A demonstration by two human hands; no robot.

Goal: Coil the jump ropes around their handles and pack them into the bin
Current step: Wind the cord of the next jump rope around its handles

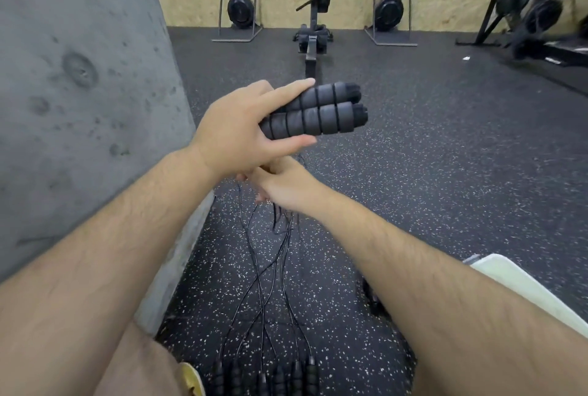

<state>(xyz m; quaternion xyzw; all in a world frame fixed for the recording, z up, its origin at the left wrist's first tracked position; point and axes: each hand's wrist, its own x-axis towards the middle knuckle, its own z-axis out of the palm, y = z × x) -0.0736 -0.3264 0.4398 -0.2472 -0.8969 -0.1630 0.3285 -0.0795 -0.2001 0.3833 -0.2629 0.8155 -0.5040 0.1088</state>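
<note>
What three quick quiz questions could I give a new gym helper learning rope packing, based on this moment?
1. True or false: the left hand holds two foam handles side by side.
2. Where do the other handles lie? A) on the floor near the person B) on the concrete wall C) in the white bin
3. What does the right hand grip?

Key: 1 true; 2 A; 3 the thin black cord.
</note>
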